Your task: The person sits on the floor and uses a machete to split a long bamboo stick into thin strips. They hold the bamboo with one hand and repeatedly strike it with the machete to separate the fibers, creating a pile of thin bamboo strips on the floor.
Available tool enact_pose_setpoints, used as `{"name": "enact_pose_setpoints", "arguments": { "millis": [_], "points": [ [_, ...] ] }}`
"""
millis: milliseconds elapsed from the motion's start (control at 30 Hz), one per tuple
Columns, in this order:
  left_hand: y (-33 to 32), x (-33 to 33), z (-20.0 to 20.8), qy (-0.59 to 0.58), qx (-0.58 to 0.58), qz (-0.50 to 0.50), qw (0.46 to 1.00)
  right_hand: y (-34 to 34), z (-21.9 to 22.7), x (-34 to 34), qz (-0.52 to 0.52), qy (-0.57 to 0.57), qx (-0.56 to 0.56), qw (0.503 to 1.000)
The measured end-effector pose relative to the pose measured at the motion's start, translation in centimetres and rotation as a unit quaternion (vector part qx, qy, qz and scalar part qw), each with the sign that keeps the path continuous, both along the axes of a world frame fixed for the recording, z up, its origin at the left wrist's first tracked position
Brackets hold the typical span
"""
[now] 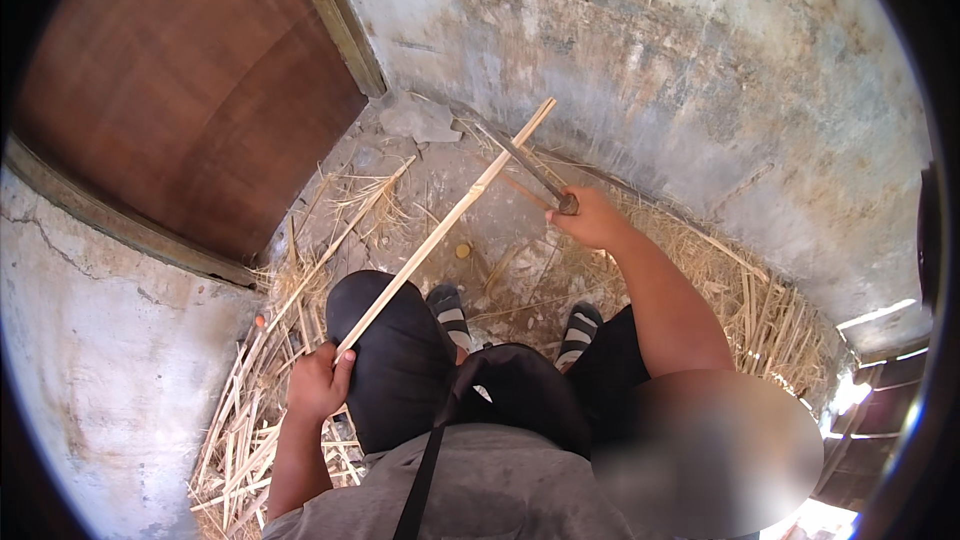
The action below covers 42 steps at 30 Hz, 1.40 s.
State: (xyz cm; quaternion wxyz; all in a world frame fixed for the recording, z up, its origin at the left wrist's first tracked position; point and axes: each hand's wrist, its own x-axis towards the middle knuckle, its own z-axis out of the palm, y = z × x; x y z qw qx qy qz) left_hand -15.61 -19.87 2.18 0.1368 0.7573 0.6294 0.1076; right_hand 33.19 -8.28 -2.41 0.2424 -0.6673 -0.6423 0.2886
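My left hand (321, 381) is closed around the lower end of a long pale bamboo strip (440, 230) beside my left knee. The strip slants up and to the right, across the knee, and its far end looks split. In my right hand (590, 218) is the handle of a long-bladed knife (537, 172), its dark blade pointing up and to the left. Near the strip's far end the blade crosses it. Whether the edge has cut into the bamboo, I cannot tell.
Bamboo strips and shavings lie heaped at left (245, 450) and along the right wall (770, 310). A brown door (190, 90) stands at upper left, and a stained wall (640, 50) rises ahead. Between my striped socks (577, 335) and the wall is dirty floor (500, 270).
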Motion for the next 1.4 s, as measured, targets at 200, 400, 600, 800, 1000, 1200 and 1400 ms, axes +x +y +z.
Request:
{"name": "enact_pose_setpoints", "arguments": {
  "millis": [200, 400, 600, 800, 1000, 1200, 1400],
  "points": [
    [-0.2, -0.2, 1.1, -0.009, -0.025, -0.031, 0.999, -2.6, 3.1, -4.0, 0.189, -0.128, -0.010, 0.974],
    [0.2, 0.1, 1.5, 0.033, -0.024, -0.032, 0.999, -1.2, -0.2, 0.2, -0.014, -0.029, -0.002, 0.999],
    [0.2, -0.6, 0.9, -0.013, -0.044, -0.029, 0.999, -2.5, 2.3, -3.3, 0.139, -0.077, 0.002, 0.987],
    [0.1, -0.5, 0.4, 0.003, -0.029, -0.013, 1.000, -0.4, -0.4, 2.5, -0.045, 0.039, -0.044, 0.997],
    [0.1, 0.0, 0.6, -0.001, -0.017, -0.019, 1.000, -2.1, 1.8, -1.7, 0.111, -0.109, -0.009, 0.988],
    [-0.3, -1.4, 0.0, -0.050, -0.007, -0.043, 0.998, -0.6, 1.6, 1.7, -0.054, -0.040, -0.027, 0.997],
    [-1.2, 0.8, 1.7, -0.011, 0.040, -0.001, 0.999, -0.6, -0.4, 6.7, -0.243, 0.029, -0.048, 0.969]
  ]
}}
